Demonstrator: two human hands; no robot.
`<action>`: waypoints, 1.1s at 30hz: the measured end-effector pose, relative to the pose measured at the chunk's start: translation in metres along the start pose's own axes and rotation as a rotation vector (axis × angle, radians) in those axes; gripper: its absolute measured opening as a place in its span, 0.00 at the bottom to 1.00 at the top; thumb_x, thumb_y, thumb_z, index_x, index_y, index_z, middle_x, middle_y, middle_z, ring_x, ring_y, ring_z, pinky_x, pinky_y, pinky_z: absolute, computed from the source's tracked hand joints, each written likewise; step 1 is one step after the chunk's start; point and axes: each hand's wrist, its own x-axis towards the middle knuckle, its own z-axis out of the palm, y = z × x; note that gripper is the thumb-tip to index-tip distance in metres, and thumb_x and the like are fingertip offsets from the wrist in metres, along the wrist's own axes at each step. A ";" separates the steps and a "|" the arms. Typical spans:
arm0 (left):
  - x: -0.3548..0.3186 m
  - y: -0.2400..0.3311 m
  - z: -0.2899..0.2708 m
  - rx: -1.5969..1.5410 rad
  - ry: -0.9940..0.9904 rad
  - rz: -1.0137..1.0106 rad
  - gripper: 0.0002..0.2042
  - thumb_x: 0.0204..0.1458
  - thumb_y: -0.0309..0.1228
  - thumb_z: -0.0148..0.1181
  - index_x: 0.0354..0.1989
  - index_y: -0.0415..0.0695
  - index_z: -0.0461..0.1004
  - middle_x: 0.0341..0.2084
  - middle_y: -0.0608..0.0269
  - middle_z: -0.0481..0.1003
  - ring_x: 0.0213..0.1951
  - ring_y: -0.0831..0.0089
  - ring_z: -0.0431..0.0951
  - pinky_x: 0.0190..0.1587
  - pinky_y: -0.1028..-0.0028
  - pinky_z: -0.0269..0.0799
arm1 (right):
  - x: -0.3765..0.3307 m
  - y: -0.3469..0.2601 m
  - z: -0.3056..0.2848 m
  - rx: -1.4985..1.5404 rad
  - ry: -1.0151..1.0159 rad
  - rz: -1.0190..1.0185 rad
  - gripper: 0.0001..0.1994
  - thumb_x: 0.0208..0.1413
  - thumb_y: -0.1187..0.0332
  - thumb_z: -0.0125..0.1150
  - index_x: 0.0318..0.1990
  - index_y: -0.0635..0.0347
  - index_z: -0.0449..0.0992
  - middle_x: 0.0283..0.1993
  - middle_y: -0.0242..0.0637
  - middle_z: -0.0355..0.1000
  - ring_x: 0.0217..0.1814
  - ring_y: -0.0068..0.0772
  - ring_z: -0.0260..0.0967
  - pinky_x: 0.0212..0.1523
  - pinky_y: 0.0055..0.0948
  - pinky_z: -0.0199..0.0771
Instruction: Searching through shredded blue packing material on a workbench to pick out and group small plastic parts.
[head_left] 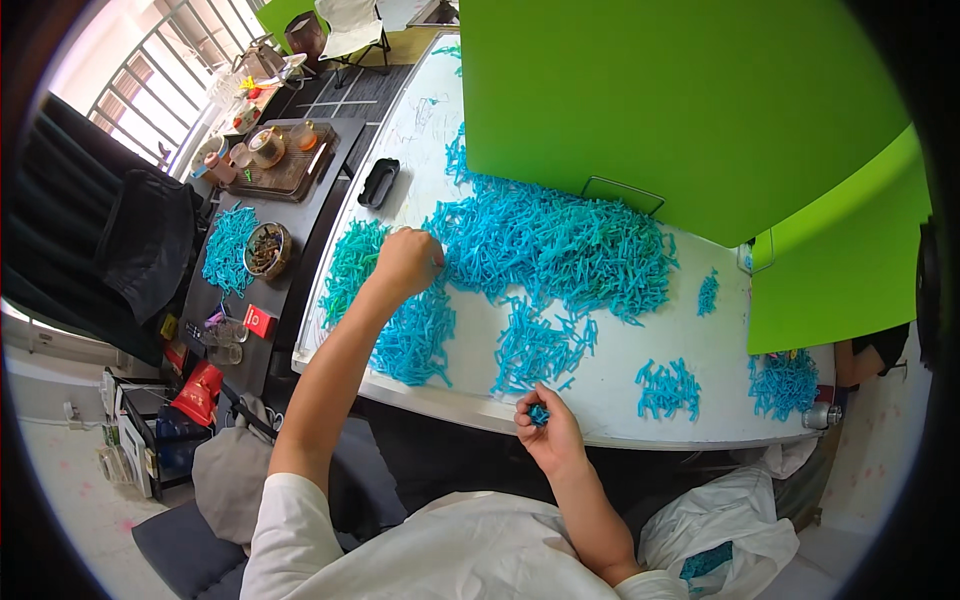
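My left hand (408,262) is closed over the white table (620,410), between a green heap of short strips (350,265) and the large blue-green heap (600,250). Its fingers are turned away, so what they hold is hidden. Just below it lies a blue heap of strips (415,345). My right hand (553,430) is curled at the table's near edge around a small bunch of dark teal strips (539,413). Beyond that hand spreads a loose blue pile (540,345). Smaller piles lie to the right, one near the middle (668,388) and one at the corner (783,385).
Bright green panels (680,110) stand across the table's far and right sides. A black tray (379,184) sits at the far left. Another person's arm (860,362) shows at the right. A dark side table (265,330) holds tea things; a white bag (720,520) is at lower right.
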 end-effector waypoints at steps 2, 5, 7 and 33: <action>0.003 -0.003 0.005 0.041 -0.060 -0.018 0.09 0.36 0.23 0.64 0.27 0.53 0.83 0.27 0.56 0.79 0.34 0.55 0.79 0.37 0.60 0.75 | 0.000 0.000 -0.001 -0.007 -0.017 0.006 0.12 0.63 0.62 0.55 0.31 0.60 0.70 0.28 0.37 0.69 0.26 0.27 0.66 0.21 0.18 0.64; 0.008 -0.003 0.008 0.032 -0.090 -0.033 0.08 0.35 0.24 0.63 0.24 0.54 0.83 0.25 0.56 0.80 0.32 0.54 0.80 0.36 0.60 0.76 | -0.002 -0.001 0.000 -0.009 -0.012 -0.003 0.12 0.63 0.62 0.55 0.31 0.60 0.70 0.28 0.37 0.69 0.26 0.27 0.67 0.21 0.18 0.65; 0.010 0.000 0.007 0.046 -0.106 -0.083 0.05 0.35 0.26 0.62 0.21 0.53 0.82 0.24 0.56 0.79 0.31 0.54 0.80 0.36 0.61 0.76 | -0.002 0.000 -0.002 -0.006 -0.021 0.000 0.12 0.63 0.62 0.55 0.31 0.60 0.70 0.28 0.37 0.69 0.26 0.27 0.67 0.21 0.18 0.65; -0.010 -0.011 -0.016 -0.140 -0.034 -0.087 0.08 0.39 0.33 0.71 0.27 0.47 0.81 0.25 0.59 0.80 0.31 0.58 0.80 0.37 0.63 0.75 | -0.003 0.005 -0.004 -0.004 -0.038 0.017 0.12 0.62 0.63 0.54 0.31 0.61 0.71 0.29 0.37 0.68 0.26 0.27 0.65 0.21 0.18 0.64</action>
